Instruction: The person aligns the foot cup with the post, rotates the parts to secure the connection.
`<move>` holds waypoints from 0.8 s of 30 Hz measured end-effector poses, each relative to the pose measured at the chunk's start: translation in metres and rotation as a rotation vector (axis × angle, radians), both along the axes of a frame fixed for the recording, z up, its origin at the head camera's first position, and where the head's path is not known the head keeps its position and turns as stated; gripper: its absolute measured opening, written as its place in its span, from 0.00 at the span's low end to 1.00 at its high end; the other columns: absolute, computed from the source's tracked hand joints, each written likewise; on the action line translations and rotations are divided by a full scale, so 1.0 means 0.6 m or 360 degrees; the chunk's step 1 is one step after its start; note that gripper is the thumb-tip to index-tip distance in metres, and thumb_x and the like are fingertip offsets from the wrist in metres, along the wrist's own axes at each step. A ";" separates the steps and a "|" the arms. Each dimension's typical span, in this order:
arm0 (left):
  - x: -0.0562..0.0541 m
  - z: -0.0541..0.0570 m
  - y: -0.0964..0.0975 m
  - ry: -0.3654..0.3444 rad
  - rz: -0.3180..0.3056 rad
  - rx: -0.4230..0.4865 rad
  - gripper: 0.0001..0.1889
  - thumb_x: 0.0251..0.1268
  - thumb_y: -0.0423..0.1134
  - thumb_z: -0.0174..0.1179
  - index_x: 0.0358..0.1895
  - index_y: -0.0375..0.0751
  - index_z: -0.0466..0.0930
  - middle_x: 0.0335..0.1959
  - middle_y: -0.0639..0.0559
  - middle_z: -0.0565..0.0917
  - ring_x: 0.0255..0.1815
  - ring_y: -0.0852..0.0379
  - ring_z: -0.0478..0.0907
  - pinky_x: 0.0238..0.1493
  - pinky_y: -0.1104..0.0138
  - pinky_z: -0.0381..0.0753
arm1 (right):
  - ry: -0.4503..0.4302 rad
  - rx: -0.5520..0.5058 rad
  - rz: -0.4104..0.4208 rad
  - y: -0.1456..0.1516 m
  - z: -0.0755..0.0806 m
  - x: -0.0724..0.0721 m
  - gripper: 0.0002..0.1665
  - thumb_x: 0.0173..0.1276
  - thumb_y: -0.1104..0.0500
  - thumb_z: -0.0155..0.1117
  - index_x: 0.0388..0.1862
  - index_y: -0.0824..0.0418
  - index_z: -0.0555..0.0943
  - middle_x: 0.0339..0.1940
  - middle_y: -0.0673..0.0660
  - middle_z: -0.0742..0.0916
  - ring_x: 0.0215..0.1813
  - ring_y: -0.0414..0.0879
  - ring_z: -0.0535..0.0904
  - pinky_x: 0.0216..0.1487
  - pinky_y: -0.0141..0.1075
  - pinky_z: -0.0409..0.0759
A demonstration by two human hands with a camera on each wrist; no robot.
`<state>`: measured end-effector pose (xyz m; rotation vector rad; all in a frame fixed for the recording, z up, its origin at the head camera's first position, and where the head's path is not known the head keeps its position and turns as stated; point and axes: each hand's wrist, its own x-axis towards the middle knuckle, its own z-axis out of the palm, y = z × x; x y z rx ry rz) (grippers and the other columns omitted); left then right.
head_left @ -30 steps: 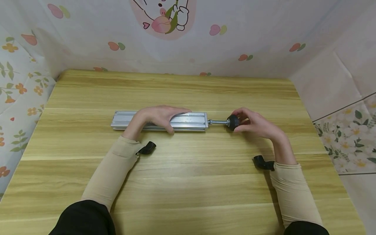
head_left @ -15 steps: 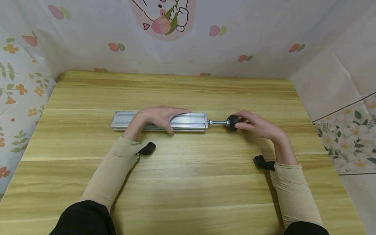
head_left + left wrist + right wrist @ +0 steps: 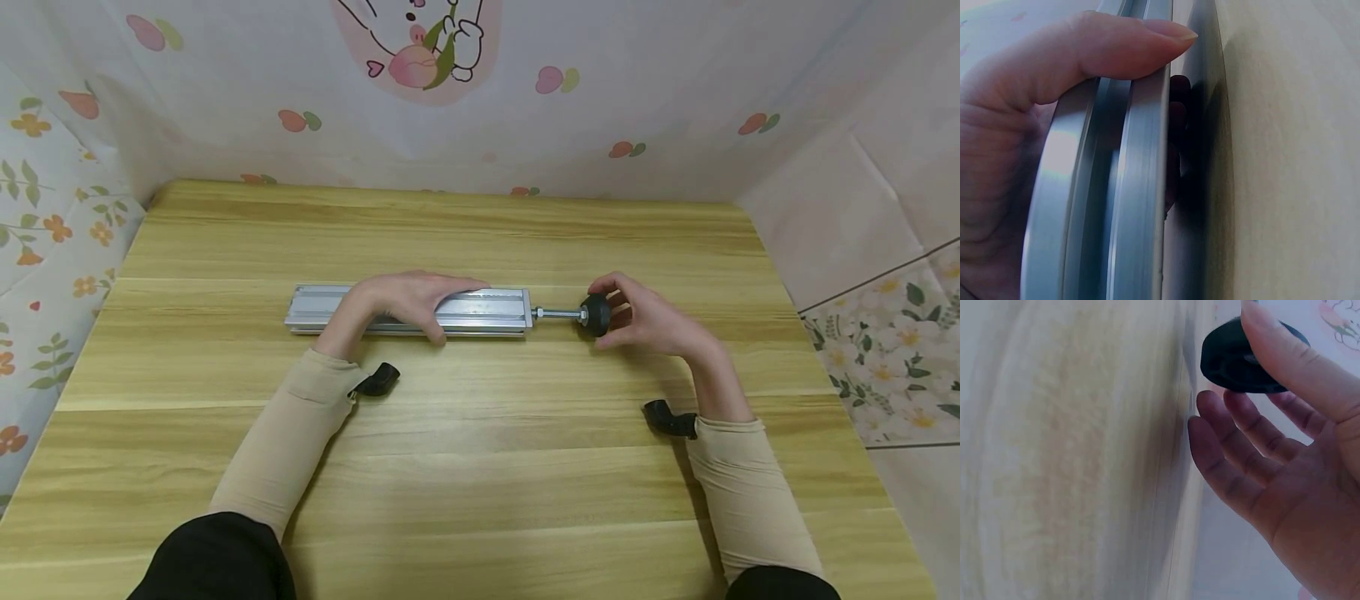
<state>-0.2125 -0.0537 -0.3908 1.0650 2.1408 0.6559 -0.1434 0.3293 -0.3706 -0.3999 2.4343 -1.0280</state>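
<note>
Since half a second ago, the right hand (image 3: 657, 323) moves slightly left, its thumb and fingers spreading from behind the black knob (image 3: 596, 316) to straddle its far and near edges.

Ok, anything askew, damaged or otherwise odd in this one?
Nothing stands out. The threaded rod runs straight from the end of the metal profile to the black foot. The left hand grips the profile; the right hand is around the foot. No spill or damage shows.
</note>
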 end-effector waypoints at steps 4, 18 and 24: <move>0.000 0.000 -0.001 -0.0002 0.0002 0.0000 0.57 0.44 0.38 0.71 0.84 0.57 0.52 0.79 0.53 0.67 0.65 0.52 0.71 0.69 0.51 0.70 | 0.0043 0.0014 -0.0013 -0.001 -0.004 -0.001 0.43 0.57 0.64 0.80 0.68 0.66 0.67 0.62 0.66 0.79 0.61 0.61 0.79 0.60 0.51 0.81; 0.002 0.002 -0.001 -0.0005 0.0018 -0.0008 0.57 0.44 0.37 0.71 0.83 0.58 0.53 0.78 0.53 0.69 0.64 0.52 0.71 0.67 0.52 0.71 | 0.0055 0.0194 0.0066 0.015 0.006 0.002 0.32 0.75 0.52 0.64 0.74 0.60 0.71 0.61 0.60 0.84 0.62 0.54 0.79 0.59 0.33 0.74; 0.002 0.001 -0.001 -0.0001 0.0013 -0.0002 0.57 0.44 0.38 0.70 0.83 0.58 0.53 0.78 0.53 0.69 0.62 0.52 0.72 0.66 0.53 0.71 | 0.0035 0.0185 0.0063 0.017 0.007 0.003 0.34 0.77 0.51 0.62 0.76 0.61 0.69 0.70 0.63 0.79 0.66 0.58 0.78 0.64 0.50 0.75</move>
